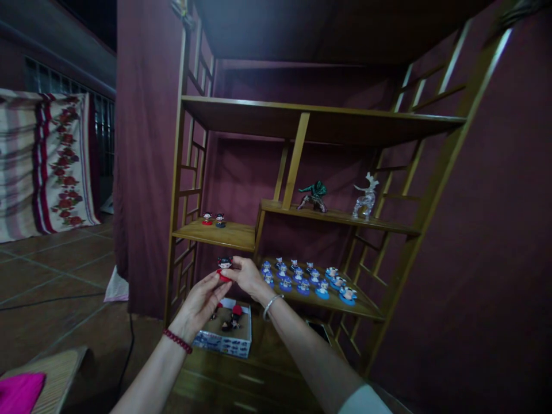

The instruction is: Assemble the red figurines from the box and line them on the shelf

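A small black-haired figurine (225, 263) on a red base is held upright between my two hands, in front of the left shelf. My left hand (202, 299) grips its base from the lower left. From the right, my right hand (246, 278) pinches the same figurine with thumb and fingers. Two similar figurines stand on the left shelf (237, 234): one on a red base (207, 218), one on a dark base (220, 220). Below my hands an open cardboard box (228, 345) holds several more figurines (235, 317), some lying over.
Rows of purple and blue figurines (298, 275) fill the lower right shelf (362, 309). Above them stand a green crouching figure (314, 196) and a clear deer figure (365, 196). Wooden uprights frame the unit. A bench (64, 368) with pink cloth (21, 393) is at lower left.
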Demonstrator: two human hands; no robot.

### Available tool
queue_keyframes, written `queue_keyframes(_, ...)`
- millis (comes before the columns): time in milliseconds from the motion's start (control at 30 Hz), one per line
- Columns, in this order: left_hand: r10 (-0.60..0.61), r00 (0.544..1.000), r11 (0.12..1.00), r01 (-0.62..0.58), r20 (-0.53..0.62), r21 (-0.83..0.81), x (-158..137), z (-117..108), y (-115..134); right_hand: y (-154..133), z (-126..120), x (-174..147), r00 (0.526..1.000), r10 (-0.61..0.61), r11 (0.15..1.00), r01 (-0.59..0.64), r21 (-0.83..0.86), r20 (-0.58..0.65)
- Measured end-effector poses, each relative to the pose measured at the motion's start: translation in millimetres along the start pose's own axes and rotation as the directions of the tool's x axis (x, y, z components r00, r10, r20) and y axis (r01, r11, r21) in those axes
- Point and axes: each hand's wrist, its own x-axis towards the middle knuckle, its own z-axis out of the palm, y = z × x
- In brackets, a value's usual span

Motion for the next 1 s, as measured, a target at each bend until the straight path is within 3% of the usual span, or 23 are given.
queue_keyframes(667,0.064,0.996,0.997,-0.067,0.054,0.047,-58.4,29.9,24.3,-47.3,20.6,-37.3,0.990,-0.135,0.976,0.127,-0.175,-0.036)
queue_keyframes(1000,0.062,0.998,0.997,-0.063,0.026,0.052,-50.9,24.0,29.8,-55.6,29.4,-40.2,0.995,-0.100,0.995,0.100,0.029,0.018)
